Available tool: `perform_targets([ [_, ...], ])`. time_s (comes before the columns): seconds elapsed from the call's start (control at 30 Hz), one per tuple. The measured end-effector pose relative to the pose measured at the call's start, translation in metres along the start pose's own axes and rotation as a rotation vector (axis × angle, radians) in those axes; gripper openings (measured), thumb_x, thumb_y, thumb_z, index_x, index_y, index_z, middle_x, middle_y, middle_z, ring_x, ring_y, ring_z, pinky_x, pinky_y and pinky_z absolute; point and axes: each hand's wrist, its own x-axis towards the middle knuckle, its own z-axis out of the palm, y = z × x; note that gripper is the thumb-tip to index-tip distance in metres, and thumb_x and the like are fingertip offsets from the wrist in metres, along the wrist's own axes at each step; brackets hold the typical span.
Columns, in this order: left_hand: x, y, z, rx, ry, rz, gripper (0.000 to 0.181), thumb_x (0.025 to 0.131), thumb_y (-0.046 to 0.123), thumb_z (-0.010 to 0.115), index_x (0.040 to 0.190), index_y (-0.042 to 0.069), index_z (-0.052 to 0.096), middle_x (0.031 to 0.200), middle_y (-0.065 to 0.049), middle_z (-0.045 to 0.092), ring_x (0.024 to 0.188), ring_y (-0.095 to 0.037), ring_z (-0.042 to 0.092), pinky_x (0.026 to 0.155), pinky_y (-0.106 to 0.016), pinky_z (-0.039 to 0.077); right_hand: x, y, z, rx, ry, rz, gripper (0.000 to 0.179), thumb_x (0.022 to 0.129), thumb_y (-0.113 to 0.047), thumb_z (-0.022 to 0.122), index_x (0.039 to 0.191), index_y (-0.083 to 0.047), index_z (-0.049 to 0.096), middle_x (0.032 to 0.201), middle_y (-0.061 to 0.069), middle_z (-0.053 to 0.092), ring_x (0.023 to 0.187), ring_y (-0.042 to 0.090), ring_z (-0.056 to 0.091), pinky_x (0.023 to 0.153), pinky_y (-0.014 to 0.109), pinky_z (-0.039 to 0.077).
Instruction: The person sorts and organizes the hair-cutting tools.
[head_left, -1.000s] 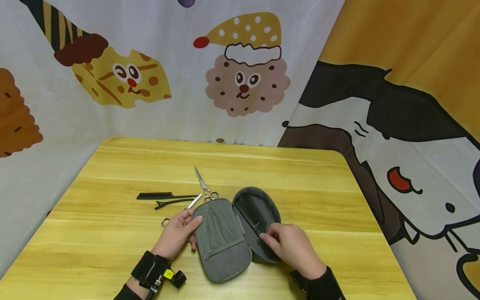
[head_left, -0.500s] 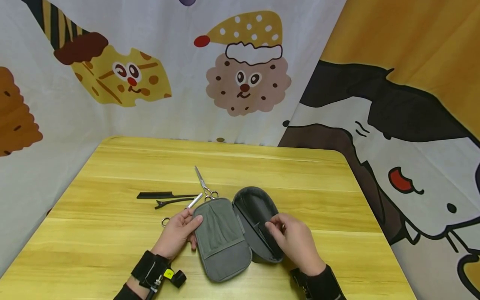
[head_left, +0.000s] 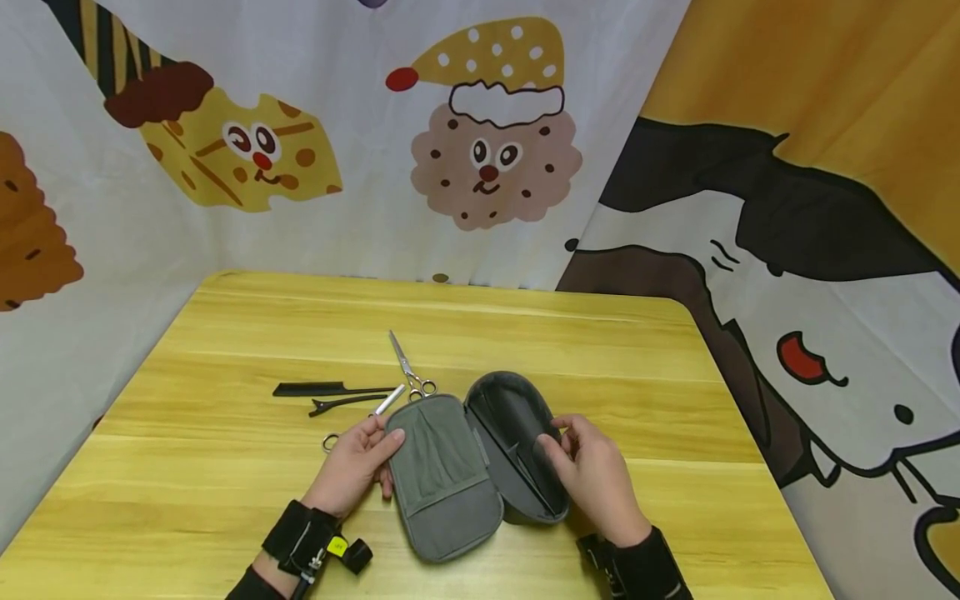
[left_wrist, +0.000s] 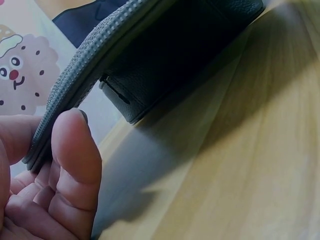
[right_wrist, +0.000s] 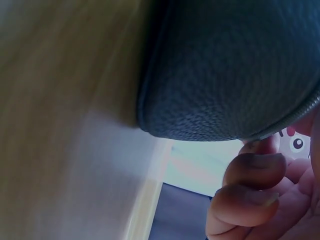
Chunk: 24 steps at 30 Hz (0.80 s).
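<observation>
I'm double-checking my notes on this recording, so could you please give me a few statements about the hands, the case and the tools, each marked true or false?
1. The gray case is open. True.
2. The left hand holds the deeper half of the case. False: it pinches the edge of the flat half.
3. The right hand is at the rim of the deeper half. True.
4. The black comb lies inside the case. False: it lies on the table, left of the case in the head view.
5. The scissors beyond the case point their blades away from the person. True.
</observation>
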Motion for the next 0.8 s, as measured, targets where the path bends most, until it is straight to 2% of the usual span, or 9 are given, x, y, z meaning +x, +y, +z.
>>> perform_targets([
  [0.27,0.0007,-0.0013,-0.0004,0.006,-0.006,0.009,0.035,0.110,0.024,0.064,0.123,-0.004,0.048,0.080,-0.002,0.060,0.050,-0.017,0.062,0.050,-0.038,0.060,0.0005,0.0025,-0.0006,0.015,-0.078,0.070,0.039,0.099,-0.030,0.080,0.126,-0.005,0.068,0.067,-0.008,0.048,0.053,0.003,0.039,0.052,0.020,0.032],
  [0.5,0.0005,-0.0001,-0.0013,0.027,-0.016,0.022,0.036,0.109,0.025,0.064,0.124,-0.005,0.049,0.079,-0.003,0.060,0.049,-0.017,0.063,0.052,-0.038,0.060,0.0012,0.0041,-0.0003,0.023,-0.099,0.086,0.039,0.100,-0.032,0.079,0.128,-0.008,0.067,0.067,-0.009,0.049,0.052,0.004,0.041,0.051,0.020,0.034],
  [0.8,0.0003,0.0013,-0.0006,0.013,-0.007,0.003,0.035,0.109,0.024,0.064,0.123,-0.004,0.050,0.081,-0.003,0.061,0.050,-0.017,0.062,0.052,-0.038,0.060,0.0046,0.0043,0.0008,0.018,-0.125,0.099,0.039,0.098,-0.032,0.080,0.126,-0.008,0.066,0.069,-0.008,0.051,0.055,0.004,0.043,0.053,0.020,0.035],
])
